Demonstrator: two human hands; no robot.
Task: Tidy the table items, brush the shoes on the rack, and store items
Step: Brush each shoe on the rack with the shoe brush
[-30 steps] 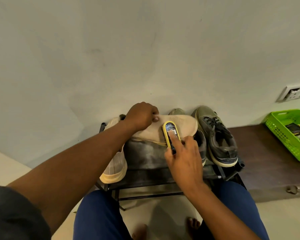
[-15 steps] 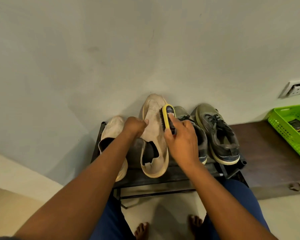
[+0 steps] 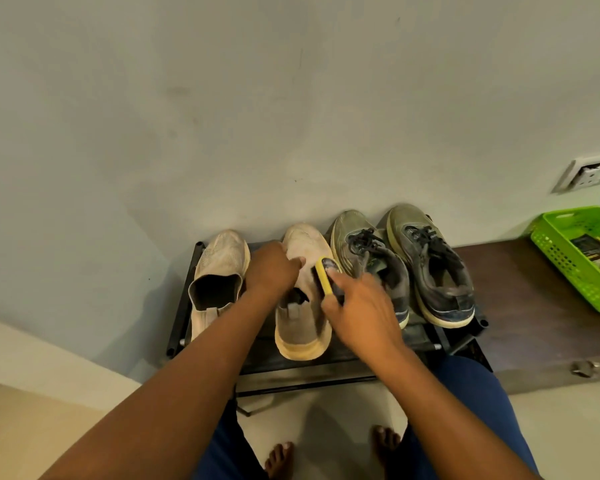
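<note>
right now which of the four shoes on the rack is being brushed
The second shoe from the left, a beige slip-on. The left hand grips it and the right hand holds the yellow brush against it; the other three are untouched.

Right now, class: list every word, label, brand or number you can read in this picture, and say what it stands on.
No text can be read.
Label on the yellow brush: blurred.
Dark packet in the green basket: print too small.
Shoes on the rack: no legible brand.
</note>
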